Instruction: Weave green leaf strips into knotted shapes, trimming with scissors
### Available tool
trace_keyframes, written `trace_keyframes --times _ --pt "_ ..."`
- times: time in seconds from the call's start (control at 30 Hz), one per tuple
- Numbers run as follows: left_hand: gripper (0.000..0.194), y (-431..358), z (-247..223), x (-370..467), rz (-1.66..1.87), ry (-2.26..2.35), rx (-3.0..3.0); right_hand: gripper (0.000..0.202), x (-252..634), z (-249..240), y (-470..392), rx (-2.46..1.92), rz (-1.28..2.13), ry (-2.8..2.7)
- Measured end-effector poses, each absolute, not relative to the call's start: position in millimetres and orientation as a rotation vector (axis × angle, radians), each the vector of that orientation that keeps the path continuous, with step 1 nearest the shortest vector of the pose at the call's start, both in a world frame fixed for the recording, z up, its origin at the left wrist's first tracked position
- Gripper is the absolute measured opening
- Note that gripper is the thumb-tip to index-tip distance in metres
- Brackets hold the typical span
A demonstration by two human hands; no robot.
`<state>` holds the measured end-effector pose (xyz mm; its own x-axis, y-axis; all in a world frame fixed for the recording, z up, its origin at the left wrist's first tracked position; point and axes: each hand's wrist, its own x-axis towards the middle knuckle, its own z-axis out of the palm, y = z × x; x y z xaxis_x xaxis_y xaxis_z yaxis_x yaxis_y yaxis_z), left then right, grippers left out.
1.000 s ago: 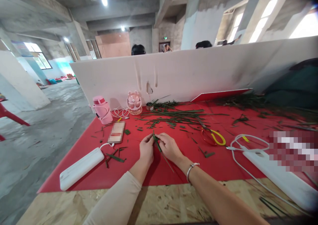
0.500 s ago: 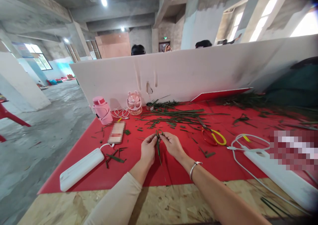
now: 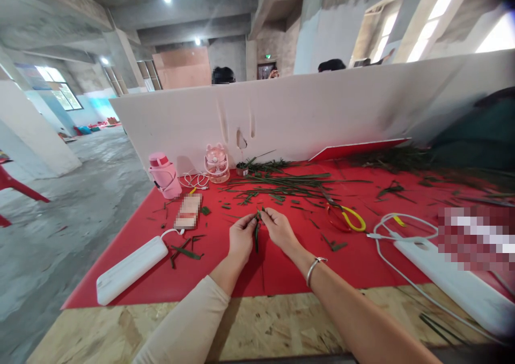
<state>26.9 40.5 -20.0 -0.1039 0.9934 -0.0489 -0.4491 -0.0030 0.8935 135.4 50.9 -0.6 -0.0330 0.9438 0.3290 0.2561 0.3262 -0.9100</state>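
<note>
Over the red table covering (image 3: pixel 225 278), my left hand (image 3: pixel 242 236) pinches a small green leaf-strip piece (image 3: pixel 256 238) between thumb and fingers. One end of it hangs below the fingertips. My right hand (image 3: pixel 280 229), with a silver bangle on the wrist, pinches the same piece at its top, close beside the left fingertips. The fold or knot between the fingers is too small to make out. Beyond the hands lies a pile of long green leaf strips (image 3: pixel 293 182). Pliers-like cutters (image 3: pixel 346 217) with red and yellow handles rest to the right.
At the left stand a pink bottle (image 3: pixel 164 175) and a clear pink cup (image 3: pixel 217 163). A white power bank (image 3: pixel 132 270) is cabled to a phone (image 3: pixel 188 211). Another white power bank (image 3: pixel 454 283) lies right with a looped cable. A white panel (image 3: pixel 281 112) borders the back.
The right fingertips have shifted slightly at the top of the leaf piece, and the loop there looks smaller. Its hanging end appears shorter. The camera view has moved a little.
</note>
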Motion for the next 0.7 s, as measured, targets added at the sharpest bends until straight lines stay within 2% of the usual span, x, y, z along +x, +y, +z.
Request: trace_keyframes --times 0.1,0.2,0.4,0.7 --pt "0.03 40.9 -20.9 26.5 1.45 0.933 0.79 0.015 134.7 2.1 49.2 -1.063 0.861 -1.485" --pt "0.03 39.9 -19.3 27.4 1.447 0.884 0.748 0.025 135.0 5.2 45.9 -1.045 0.848 -1.494" --pt "0.031 38.4 -12.9 28.8 1.424 0.792 0.549 0.023 134.6 4.6 43.0 -1.068 0.655 -1.647" --pt "0.033 40.3 -16.1 28.9 1.477 0.786 0.587 0.028 136.0 2.7 45.7 -1.198 0.525 -1.827"
